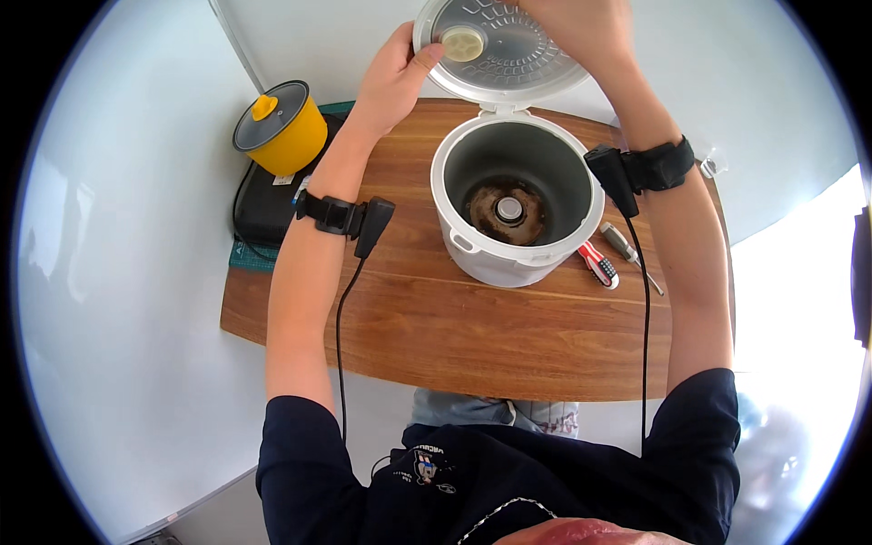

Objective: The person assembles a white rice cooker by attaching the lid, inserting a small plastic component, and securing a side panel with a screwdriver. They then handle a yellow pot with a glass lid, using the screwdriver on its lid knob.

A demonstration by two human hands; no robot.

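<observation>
A white rice cooker point(509, 259) stands on the wooden table point(436, 336) with its pot removed, showing the brown heating plate point(507, 211) at the bottom. Its hinged lid point(509, 54) is raised. My left hand point(392, 68) grips the lid's left rim, thumb next to a small cream round cap point(463, 42) on the lid's inner plate. My right hand point(581, 27) rests on the upper right of the lid; its fingers are cut off by the picture's top edge. Both wrists wear black straps with cables.
A yellow pot with a dark glass lid point(280, 129) sits on a black case point(268, 204) at the table's left end. Right of the cooker lie a red-and-white screwdriver point(599, 265) and a grey-handled screwdriver point(629, 252). A small clear object point(711, 163) sits at the far right.
</observation>
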